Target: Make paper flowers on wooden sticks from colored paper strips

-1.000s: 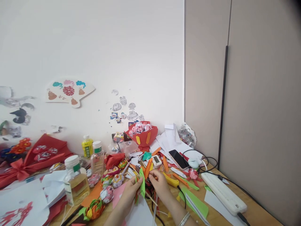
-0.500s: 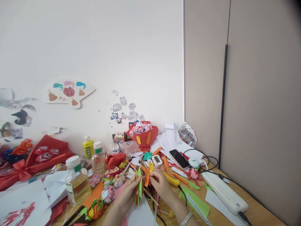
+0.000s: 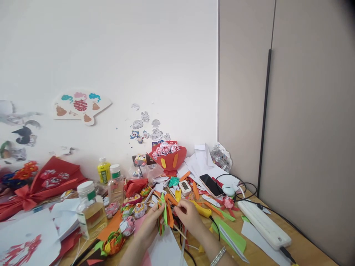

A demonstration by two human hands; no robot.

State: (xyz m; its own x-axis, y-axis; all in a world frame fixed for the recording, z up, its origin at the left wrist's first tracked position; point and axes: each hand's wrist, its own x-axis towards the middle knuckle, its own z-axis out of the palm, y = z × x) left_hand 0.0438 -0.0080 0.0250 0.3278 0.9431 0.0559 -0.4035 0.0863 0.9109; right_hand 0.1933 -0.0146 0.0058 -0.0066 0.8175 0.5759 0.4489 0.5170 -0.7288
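My left hand (image 3: 151, 222) is closed around a bunch of folded green and orange paper strips (image 3: 165, 211), which stand up between its thumb and fingers. Just to the right, my right hand (image 3: 190, 216) is pinched at the edge of an orange paper piece (image 3: 170, 201) that touches the bunch. The exact grip of its fingertips is partly hidden. Below the hands a thin wooden stick (image 3: 179, 231) slants over white paper. A yellow glue gun (image 3: 203, 210) lies beyond my right hand, its cable running down behind the wrist.
Paper flowers (image 3: 127, 226) and two clear bottles (image 3: 91, 214) stand left of my hands. A red bouquet (image 3: 169, 158) is by the wall. A phone (image 3: 211, 185), a small white timer (image 3: 185, 187) and a white power strip (image 3: 263, 224) with black cables lie to the right.
The orange piece at my right hand has moved left against the green and orange bunch in my left hand, where a gap showed before. The view has shifted slightly.
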